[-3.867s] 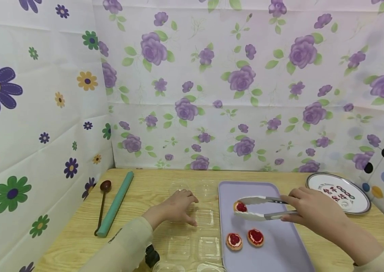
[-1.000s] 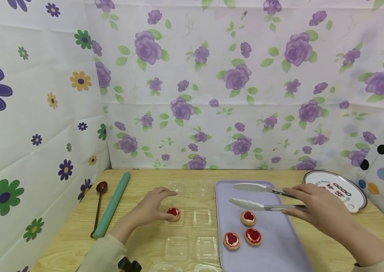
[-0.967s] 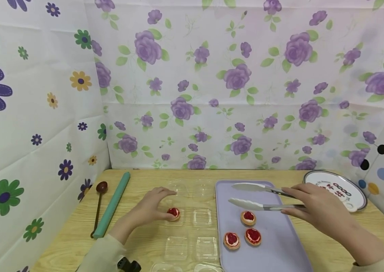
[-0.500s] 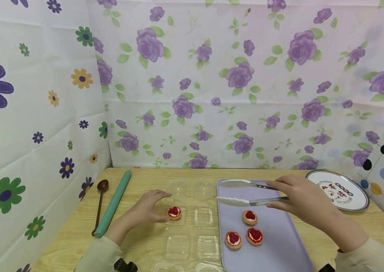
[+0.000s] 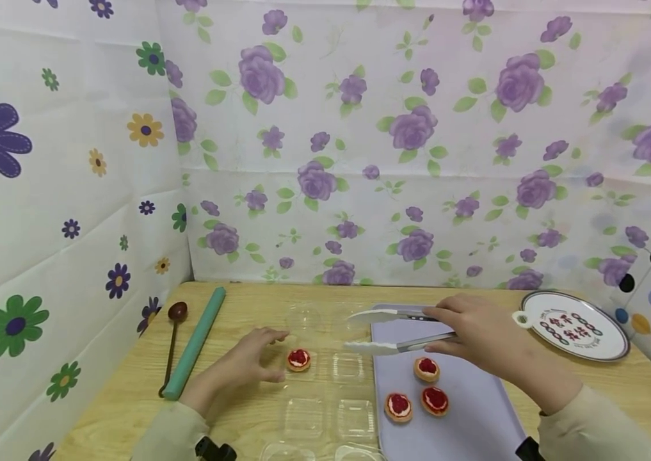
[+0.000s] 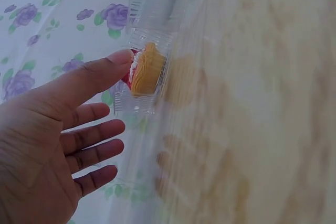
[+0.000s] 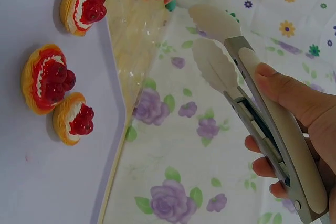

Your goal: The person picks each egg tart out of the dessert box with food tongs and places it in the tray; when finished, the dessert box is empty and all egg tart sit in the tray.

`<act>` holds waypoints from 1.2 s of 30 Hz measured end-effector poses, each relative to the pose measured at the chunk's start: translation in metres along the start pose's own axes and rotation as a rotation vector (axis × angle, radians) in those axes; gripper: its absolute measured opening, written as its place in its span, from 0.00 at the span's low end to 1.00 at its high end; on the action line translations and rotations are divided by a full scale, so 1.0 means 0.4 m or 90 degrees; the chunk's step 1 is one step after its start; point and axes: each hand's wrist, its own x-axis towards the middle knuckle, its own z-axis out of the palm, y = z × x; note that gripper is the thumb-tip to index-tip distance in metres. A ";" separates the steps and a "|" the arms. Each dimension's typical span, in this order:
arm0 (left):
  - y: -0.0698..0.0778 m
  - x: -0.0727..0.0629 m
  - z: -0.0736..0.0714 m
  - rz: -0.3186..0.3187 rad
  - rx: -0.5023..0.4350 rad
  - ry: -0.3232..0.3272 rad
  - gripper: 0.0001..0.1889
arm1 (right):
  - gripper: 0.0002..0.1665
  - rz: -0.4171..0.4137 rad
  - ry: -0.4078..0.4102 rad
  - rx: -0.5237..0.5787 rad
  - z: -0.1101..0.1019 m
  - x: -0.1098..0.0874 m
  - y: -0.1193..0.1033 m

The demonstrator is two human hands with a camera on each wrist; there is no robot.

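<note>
My right hand grips metal tongs with pale, scalloped tips. The tongs' tips are spread with nothing between them, over the purple tray's left edge and the clear plastic containers. One fruit tart, red on white cream, sits in a container compartment. Beside this tart is my left hand, fingers spread and holding nothing. In the left wrist view its thumb tip overlaps the tart at the container. On the purple tray lie three more tarts, close together.
A brown ladle and a green rolled tube lie at the left of the wooden table. An oval white plate stands at the back right. Flowered cloth covers the walls behind and left.
Earlier the tongs' tips were around a tart over the tray; now they are bare and farther left. My left hand has shifted left, and a tart shows in the container where it was.
</note>
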 end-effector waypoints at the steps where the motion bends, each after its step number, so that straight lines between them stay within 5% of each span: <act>1: -0.001 0.001 0.002 -0.003 -0.007 -0.001 0.42 | 0.31 -0.003 -0.004 0.000 0.002 0.004 -0.003; 15: -0.004 -0.003 0.023 -0.023 -0.019 0.013 0.40 | 0.32 -0.041 -0.037 -0.005 0.046 0.068 -0.056; 36: -0.007 -0.002 0.024 -0.036 -0.051 0.019 0.40 | 0.31 -0.031 -0.120 -0.007 0.121 0.141 -0.144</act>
